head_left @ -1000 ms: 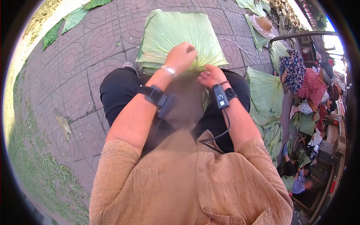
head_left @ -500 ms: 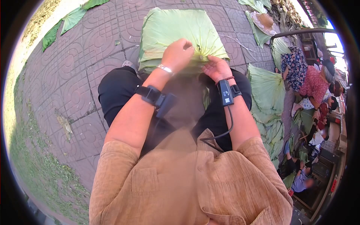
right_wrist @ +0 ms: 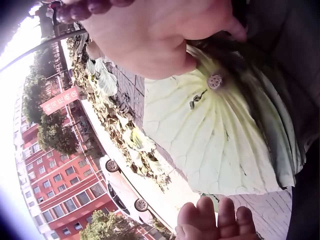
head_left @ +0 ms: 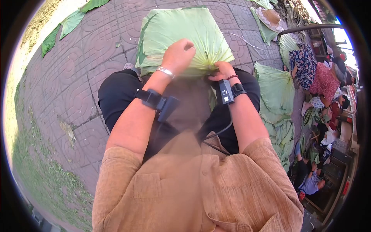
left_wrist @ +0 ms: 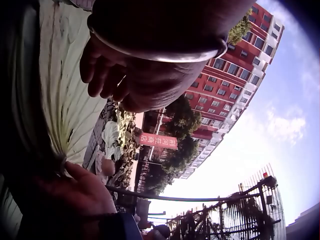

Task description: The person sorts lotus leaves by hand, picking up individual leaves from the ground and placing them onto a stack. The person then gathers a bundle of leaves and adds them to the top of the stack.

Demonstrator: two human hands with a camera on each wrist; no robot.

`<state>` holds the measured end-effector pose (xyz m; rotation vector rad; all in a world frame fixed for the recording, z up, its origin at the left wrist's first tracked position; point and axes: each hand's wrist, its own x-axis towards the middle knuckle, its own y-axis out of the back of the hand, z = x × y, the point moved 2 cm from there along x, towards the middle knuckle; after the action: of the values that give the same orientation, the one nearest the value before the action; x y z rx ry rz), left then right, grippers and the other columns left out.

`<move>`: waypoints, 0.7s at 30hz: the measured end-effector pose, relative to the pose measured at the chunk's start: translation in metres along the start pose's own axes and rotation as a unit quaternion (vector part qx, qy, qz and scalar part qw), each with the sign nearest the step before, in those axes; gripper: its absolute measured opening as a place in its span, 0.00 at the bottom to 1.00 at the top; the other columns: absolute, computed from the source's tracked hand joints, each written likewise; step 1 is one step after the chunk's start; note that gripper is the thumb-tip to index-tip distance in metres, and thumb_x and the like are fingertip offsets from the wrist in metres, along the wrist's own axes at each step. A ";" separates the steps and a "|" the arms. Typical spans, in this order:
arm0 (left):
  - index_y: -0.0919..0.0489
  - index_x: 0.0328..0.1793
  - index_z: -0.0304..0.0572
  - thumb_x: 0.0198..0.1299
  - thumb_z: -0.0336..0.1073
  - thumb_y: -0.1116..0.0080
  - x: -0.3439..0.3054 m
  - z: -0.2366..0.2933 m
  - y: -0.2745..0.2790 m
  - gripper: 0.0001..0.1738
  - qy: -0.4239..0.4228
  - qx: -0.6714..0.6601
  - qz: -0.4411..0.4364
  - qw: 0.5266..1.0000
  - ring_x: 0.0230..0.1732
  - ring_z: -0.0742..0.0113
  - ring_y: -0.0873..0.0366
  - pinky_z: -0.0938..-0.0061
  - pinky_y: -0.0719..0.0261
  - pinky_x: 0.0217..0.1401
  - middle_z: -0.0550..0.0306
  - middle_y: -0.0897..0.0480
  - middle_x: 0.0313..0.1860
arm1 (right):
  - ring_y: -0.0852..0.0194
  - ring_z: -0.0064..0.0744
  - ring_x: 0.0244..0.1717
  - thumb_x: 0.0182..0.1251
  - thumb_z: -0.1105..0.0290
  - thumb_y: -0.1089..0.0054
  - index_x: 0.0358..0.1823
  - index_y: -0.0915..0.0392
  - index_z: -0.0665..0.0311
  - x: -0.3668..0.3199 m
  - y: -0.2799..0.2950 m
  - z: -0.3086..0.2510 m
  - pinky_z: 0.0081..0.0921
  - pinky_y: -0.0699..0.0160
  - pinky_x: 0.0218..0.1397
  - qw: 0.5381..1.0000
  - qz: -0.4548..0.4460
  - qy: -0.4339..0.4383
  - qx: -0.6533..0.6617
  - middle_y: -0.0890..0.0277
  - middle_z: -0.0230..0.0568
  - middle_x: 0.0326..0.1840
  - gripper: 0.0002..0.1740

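Observation:
In the head view a squarish bundle of pale green leaves (head_left: 185, 29) lies between the knees, its veins meeting at the near edge. The left hand (head_left: 177, 57) hovers over its near part, fingers curled, with no held thing visible. Four of its fingertips show in the right wrist view (right_wrist: 215, 220). At the near right edge the right hand (head_left: 223, 70) pinches the leaf beside a cut stem stub (right_wrist: 215, 81), thumb on top; some of its fingers are hidden underneath.
More large leaves (head_left: 274, 91) lie on the paving at the right, with a straw hat (head_left: 269, 19) beyond. Several people sit farther right, one in a red top (head_left: 324, 83). A thin white string (head_left: 247, 42) trails behind the bundle; other leaves (head_left: 71, 22) lie at upper left.
The right hand has gone from spread fingers near the leaf's edge to gripping it. The left hand has moved slightly left, still curled. The bundle sits slightly farther left in view.

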<state>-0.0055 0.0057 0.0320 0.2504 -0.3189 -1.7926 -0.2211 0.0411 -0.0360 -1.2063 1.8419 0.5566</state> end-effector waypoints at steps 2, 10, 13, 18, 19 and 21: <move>0.24 0.40 0.36 0.53 0.38 0.46 0.001 -0.002 -0.001 0.13 0.002 0.000 0.002 1.000 0.37 0.66 0.22 0.75 0.27 0.42 0.53 0.20 0.34 | 0.40 0.52 0.55 0.58 0.75 0.55 0.55 0.41 0.67 -0.006 -0.003 0.000 0.55 0.39 0.51 0.999 0.032 0.016 -0.019 0.39 0.50 0.55 0.21; 0.24 0.39 0.36 0.53 0.38 0.46 0.000 -0.003 -0.003 0.13 0.002 0.004 0.003 1.000 0.36 0.67 0.23 0.76 0.27 0.41 0.54 0.20 0.34 | 0.36 0.44 0.51 0.57 0.71 0.50 0.51 0.37 0.66 -0.024 -0.008 -0.001 0.48 0.38 0.55 0.985 -0.040 0.089 0.143 0.35 0.47 0.51 0.19; 0.24 0.39 0.36 0.53 0.38 0.47 0.001 -0.002 -0.004 0.13 -0.001 0.001 0.006 1.000 0.35 0.67 0.23 0.76 0.27 0.41 0.54 0.20 0.34 | 0.36 0.42 0.51 0.57 0.69 0.49 0.51 0.35 0.65 -0.028 -0.014 -0.003 0.46 0.39 0.55 0.976 -0.050 0.077 0.197 0.33 0.45 0.50 0.20; 0.24 0.39 0.36 0.53 0.38 0.47 0.000 0.001 0.000 0.13 -0.002 0.003 0.013 1.000 0.34 0.68 0.23 0.76 0.27 0.40 0.54 0.20 0.33 | 0.38 0.40 0.53 0.57 0.67 0.48 0.52 0.34 0.62 -0.032 -0.026 -0.004 0.48 0.40 0.55 0.971 -0.129 0.096 0.177 0.35 0.42 0.54 0.20; 0.24 0.39 0.36 0.53 0.38 0.47 0.000 0.001 0.000 0.13 -0.001 0.001 0.011 1.000 0.34 0.68 0.23 0.76 0.27 0.40 0.54 0.20 0.33 | 0.38 0.41 0.54 0.58 0.67 0.49 0.52 0.35 0.63 -0.034 -0.026 -0.004 0.49 0.41 0.56 0.975 -0.128 0.076 0.167 0.35 0.42 0.54 0.20; 0.24 0.39 0.36 0.52 0.38 0.47 0.000 0.001 0.001 0.13 0.002 -0.004 0.009 1.000 0.34 0.68 0.23 0.76 0.27 0.40 0.55 0.20 0.33 | 0.39 0.43 0.55 0.60 0.66 0.49 0.53 0.36 0.63 -0.038 -0.025 -0.005 0.51 0.43 0.58 0.980 -0.127 0.037 0.147 0.35 0.43 0.54 0.20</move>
<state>-0.0046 0.0059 0.0329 0.2434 -0.3101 -1.7757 -0.1935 0.0461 0.0000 -1.2462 1.7222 0.0941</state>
